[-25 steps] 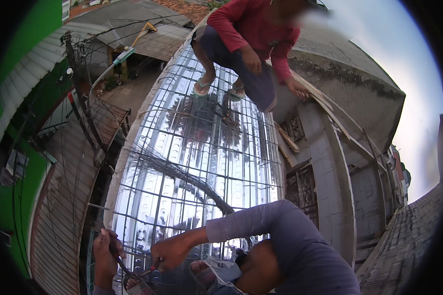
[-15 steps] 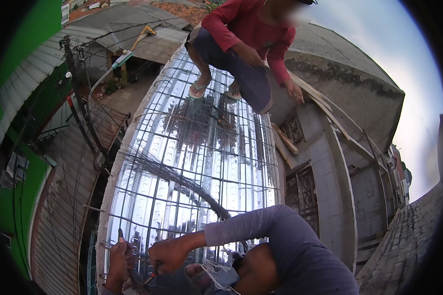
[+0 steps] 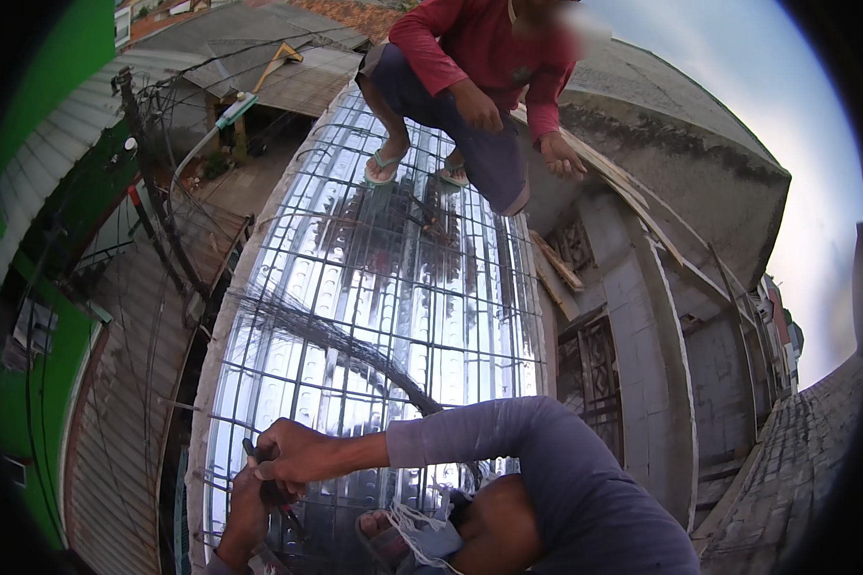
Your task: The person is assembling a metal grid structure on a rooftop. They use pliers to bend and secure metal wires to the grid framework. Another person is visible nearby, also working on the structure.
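My left hand (image 3: pixel 246 513) is closed low over the near left corner of the steel bar mesh (image 3: pixel 297 357). A short dark tool end (image 3: pixel 249 448) pokes up just above its thumb; the tool's kind is hidden. My right hand (image 3: pixel 295 452) is bent into a fist against the left fingertips. Whatever it grips is covered by the fingers. Beneath the two hands, a thin reddish-dark piece (image 3: pixel 295 523) shows beside the bars. A long bundle of thin dark tie wire (image 3: pixel 355 353) lies across the mesh, its right end near my right forearm.
Shiny ribbed metal decking (image 3: pixel 302 393) lies under the mesh, with a rough concrete edge (image 3: pixel 222 350) and a drop at left. A co-worker in a red top (image 3: pixel 494 57) squats at the far end. Wooden planks (image 3: pixel 633 196) lean at right; a utility pole (image 3: pixel 153 172) with cables stands left.
My right hand has moved up and left, from beside my left hand to its fingertips. The co-worker's hands have shifted slightly.
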`<act>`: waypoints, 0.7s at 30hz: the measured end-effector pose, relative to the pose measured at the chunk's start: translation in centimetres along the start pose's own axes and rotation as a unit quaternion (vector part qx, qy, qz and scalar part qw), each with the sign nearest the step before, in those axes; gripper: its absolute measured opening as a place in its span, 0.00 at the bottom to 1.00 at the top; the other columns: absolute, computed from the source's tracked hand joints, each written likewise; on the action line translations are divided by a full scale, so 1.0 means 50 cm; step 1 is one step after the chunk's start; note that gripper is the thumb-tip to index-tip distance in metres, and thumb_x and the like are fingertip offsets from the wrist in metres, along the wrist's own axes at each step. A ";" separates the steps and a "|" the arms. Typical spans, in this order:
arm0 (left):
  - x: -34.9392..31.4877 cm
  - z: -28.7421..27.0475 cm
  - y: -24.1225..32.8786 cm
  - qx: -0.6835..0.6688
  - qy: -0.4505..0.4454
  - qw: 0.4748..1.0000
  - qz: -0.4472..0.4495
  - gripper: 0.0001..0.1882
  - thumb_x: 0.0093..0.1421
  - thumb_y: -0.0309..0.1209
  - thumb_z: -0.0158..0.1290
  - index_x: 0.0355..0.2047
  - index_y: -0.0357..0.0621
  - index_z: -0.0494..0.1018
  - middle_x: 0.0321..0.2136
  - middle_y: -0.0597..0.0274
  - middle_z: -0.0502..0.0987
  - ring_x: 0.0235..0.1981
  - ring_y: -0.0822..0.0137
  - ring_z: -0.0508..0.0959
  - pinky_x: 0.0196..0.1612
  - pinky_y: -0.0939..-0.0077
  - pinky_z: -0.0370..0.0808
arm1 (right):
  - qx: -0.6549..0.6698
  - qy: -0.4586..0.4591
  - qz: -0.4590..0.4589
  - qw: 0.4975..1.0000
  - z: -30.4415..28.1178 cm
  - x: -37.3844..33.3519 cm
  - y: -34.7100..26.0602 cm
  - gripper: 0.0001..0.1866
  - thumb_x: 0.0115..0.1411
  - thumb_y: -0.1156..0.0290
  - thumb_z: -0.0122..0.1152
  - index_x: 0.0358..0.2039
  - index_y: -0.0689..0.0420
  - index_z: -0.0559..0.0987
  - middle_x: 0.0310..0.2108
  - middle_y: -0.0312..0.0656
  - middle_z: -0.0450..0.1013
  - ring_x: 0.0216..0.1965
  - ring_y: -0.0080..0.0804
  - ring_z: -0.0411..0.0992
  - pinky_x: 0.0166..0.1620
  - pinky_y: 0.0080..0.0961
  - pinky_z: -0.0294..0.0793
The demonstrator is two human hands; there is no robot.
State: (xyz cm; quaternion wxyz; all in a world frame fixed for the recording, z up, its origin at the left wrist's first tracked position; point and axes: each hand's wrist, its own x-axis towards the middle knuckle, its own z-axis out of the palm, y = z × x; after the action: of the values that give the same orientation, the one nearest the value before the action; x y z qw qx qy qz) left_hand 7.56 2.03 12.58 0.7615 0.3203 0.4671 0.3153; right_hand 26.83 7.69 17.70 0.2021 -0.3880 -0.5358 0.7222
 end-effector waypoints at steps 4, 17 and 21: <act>-0.007 -0.050 -0.020 -0.082 -0.054 0.994 -0.050 0.26 0.78 0.51 0.37 0.47 0.40 0.73 0.36 0.57 0.81 0.32 0.62 0.84 0.33 0.69 0.82 | 0.006 -0.013 0.070 0.997 0.007 0.040 0.016 0.12 0.67 0.67 0.65 0.34 0.65 0.80 0.23 0.41 0.78 0.21 0.25 0.77 0.26 0.23 0.77; -0.042 -0.160 0.017 -0.110 0.158 0.981 0.028 0.22 0.79 0.47 0.41 0.42 0.37 0.69 0.36 0.52 0.81 0.41 0.59 0.86 0.46 0.68 0.84 | 0.049 0.043 0.021 0.998 0.038 0.173 0.045 0.16 0.76 0.59 0.52 0.43 0.61 0.73 0.35 0.44 0.79 0.36 0.29 0.81 0.42 0.31 0.86; -0.019 -0.253 0.152 -0.092 0.200 0.957 0.189 0.23 0.79 0.47 0.40 0.40 0.37 0.70 0.34 0.54 0.78 0.41 0.55 0.85 0.51 0.56 0.84 | 0.009 0.063 -0.111 0.992 0.013 0.332 -0.049 0.17 0.77 0.56 0.49 0.42 0.59 0.74 0.31 0.44 0.79 0.34 0.34 0.82 0.40 0.34 0.87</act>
State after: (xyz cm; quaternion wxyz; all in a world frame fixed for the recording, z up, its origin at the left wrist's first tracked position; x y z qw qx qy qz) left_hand -5.72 8.26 14.47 0.6054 0.2618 0.5098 0.5524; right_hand 15.78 19.85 14.35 0.3180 -0.3690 -0.5549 0.6744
